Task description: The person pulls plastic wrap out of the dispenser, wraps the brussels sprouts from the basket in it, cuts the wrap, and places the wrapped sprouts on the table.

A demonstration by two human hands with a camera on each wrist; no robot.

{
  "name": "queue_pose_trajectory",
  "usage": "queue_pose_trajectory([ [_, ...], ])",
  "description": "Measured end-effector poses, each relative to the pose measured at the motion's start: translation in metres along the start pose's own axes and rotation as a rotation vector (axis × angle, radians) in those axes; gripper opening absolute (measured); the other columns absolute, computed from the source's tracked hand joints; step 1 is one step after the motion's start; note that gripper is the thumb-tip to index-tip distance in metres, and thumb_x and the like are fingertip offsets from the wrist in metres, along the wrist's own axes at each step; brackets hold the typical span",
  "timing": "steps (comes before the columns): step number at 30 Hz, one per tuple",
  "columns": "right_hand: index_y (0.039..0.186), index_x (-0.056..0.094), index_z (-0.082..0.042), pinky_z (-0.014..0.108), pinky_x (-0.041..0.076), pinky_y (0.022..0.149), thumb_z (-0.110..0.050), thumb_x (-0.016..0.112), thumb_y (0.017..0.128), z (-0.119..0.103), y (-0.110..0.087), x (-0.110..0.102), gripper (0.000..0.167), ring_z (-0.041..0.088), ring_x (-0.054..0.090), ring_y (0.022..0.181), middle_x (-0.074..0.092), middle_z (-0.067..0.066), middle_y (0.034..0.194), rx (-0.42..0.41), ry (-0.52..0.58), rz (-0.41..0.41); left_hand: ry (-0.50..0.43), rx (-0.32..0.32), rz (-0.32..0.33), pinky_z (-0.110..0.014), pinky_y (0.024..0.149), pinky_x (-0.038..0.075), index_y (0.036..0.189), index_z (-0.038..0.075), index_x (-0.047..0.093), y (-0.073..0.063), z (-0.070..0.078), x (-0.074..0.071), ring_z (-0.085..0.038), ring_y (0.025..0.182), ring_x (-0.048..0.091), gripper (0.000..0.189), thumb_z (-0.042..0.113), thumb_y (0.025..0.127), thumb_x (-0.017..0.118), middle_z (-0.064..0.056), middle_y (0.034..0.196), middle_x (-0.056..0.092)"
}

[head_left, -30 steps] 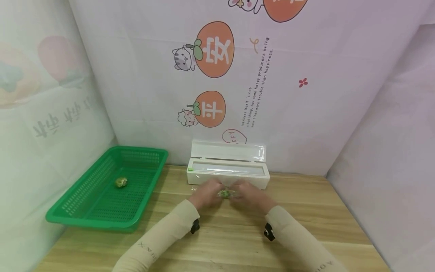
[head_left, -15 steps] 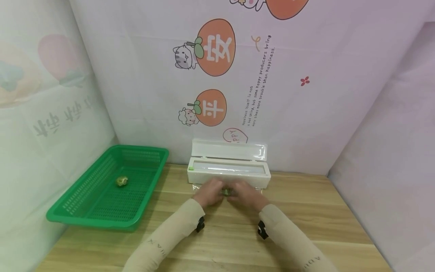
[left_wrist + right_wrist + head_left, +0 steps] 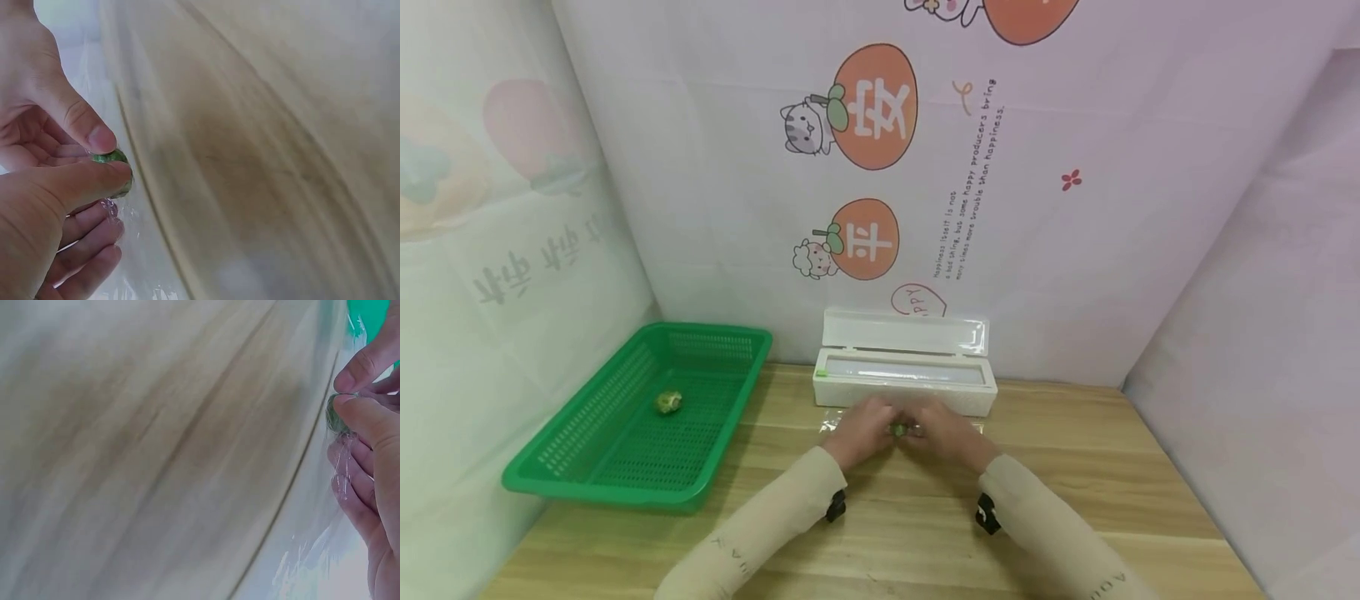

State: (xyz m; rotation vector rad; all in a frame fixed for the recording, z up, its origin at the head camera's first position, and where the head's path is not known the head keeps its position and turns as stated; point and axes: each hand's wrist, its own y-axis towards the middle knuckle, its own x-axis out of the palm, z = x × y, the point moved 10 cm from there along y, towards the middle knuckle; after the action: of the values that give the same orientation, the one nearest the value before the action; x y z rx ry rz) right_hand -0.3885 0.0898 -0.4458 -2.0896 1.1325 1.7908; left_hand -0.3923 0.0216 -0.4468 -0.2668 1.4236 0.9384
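A small, roundish green piece, wrapped in clear plastic film, sits between both hands in front of the white box. My left hand holds it from the left; its thumb presses on the green surface. From the right side my right hand grips the same piece, thumb across its top and other fingers curled beneath. The two thumb tips nearly meet over it. More cling film spreads flat around the fingers, its crinkled edge showing beside the left hand. What kind of food it is I cannot tell.
A white cling film box stands at the back wall with its lid raised. To the left is a green plastic basket, in which a small wrapped greenish piece lies. Fabric walls enclose the wooden table.
My hands drew closer together around the green piece, then moved slightly apart at the wrists. More of the film's edge shows beside my left hand. Box and basket have stayed put.
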Motion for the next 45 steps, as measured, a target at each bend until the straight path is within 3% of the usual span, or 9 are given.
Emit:
queue_pose_trajectory([
  [4, 0.117, 0.073, -0.009, 0.030, 0.064, 0.090, -0.010, 0.085, 0.088, -0.016, -0.005, -0.014, 0.032, 0.017, 0.075, 0.097, 0.078, 0.003, 0.107, -0.015, -0.062, -0.006, 0.038, 0.051, 0.030, -0.035, 0.092, 0.063, 0.124, 0.017, 0.072, -0.008, 0.014, -0.017, -0.022, 0.106, 0.074, 0.037, 0.018, 0.090, 0.086, -0.002, 0.114, 0.077],
  [11, 0.109, 0.076, -0.004, 0.025, 0.064, 0.085, -0.007, 0.085, 0.088, -0.039, -0.007, -0.041, 0.023, 0.018, 0.075, 0.094, 0.079, 0.007, 0.103, -0.060, -0.110, 0.034, 0.184, 0.100, 0.054, -0.028, 0.082, 0.063, 0.114, 0.014, 0.077, -0.013, 0.036, -0.044, -0.016, 0.092, 0.072, 0.021, 0.021, 0.094, 0.082, -0.001, 0.096, 0.074],
  [20, 0.105, 0.075, -0.007, 0.024, 0.063, 0.083, -0.013, 0.086, 0.087, -0.050, -0.005, -0.061, 0.022, 0.014, 0.074, 0.090, 0.077, 0.003, 0.099, -0.084, -0.171, 0.047, 0.230, 0.097, 0.035, -0.024, 0.078, 0.063, 0.115, 0.013, 0.077, -0.010, 0.048, -0.065, -0.014, 0.090, 0.071, 0.021, 0.021, 0.096, 0.080, -0.001, 0.099, 0.074],
  [27, 0.107, 0.075, -0.008, 0.023, 0.063, 0.083, -0.012, 0.086, 0.088, -0.054, -0.007, -0.068, 0.022, 0.014, 0.075, 0.091, 0.078, 0.001, 0.101, -0.100, -0.154, 0.041, 0.227, 0.109, 0.028, -0.024, 0.075, 0.062, 0.112, 0.013, 0.077, -0.009, 0.052, -0.072, -0.014, 0.088, 0.070, 0.021, 0.022, 0.094, 0.082, -0.001, 0.097, 0.073],
  [33, 0.109, 0.076, -0.007, 0.021, 0.063, 0.081, -0.012, 0.085, 0.088, -0.056, -0.016, -0.050, 0.023, 0.016, 0.075, 0.089, 0.078, 0.003, 0.101, -0.100, -0.075, 0.008, 0.141, 0.113, -0.005, -0.026, 0.080, 0.062, 0.111, 0.013, 0.077, -0.021, 0.053, -0.058, -0.015, 0.091, 0.071, 0.024, 0.020, 0.091, 0.086, 0.000, 0.099, 0.075],
  [38, 0.111, 0.076, -0.010, 0.018, 0.061, 0.081, -0.016, 0.085, 0.089, -0.048, -0.030, -0.017, 0.025, 0.011, 0.075, 0.091, 0.079, 0.000, 0.103, -0.088, -0.046, -0.020, 0.028, 0.092, -0.059, -0.025, 0.085, 0.063, 0.113, 0.014, 0.077, -0.034, 0.048, -0.029, -0.014, 0.096, 0.074, 0.022, 0.018, 0.092, 0.084, 0.000, 0.103, 0.079],
  [45, 0.109, 0.077, -0.009, 0.017, 0.061, 0.084, -0.015, 0.080, 0.094, -0.033, -0.042, 0.018, 0.017, 0.009, 0.074, 0.093, 0.080, 0.002, 0.104, 0.005, 0.116, -0.128, -0.127, 0.034, -0.150, -0.015, 0.077, 0.058, 0.097, 0.014, 0.080, -0.042, 0.032, 0.011, -0.003, 0.085, 0.068, 0.007, 0.016, 0.091, 0.083, 0.004, 0.093, 0.078],
])
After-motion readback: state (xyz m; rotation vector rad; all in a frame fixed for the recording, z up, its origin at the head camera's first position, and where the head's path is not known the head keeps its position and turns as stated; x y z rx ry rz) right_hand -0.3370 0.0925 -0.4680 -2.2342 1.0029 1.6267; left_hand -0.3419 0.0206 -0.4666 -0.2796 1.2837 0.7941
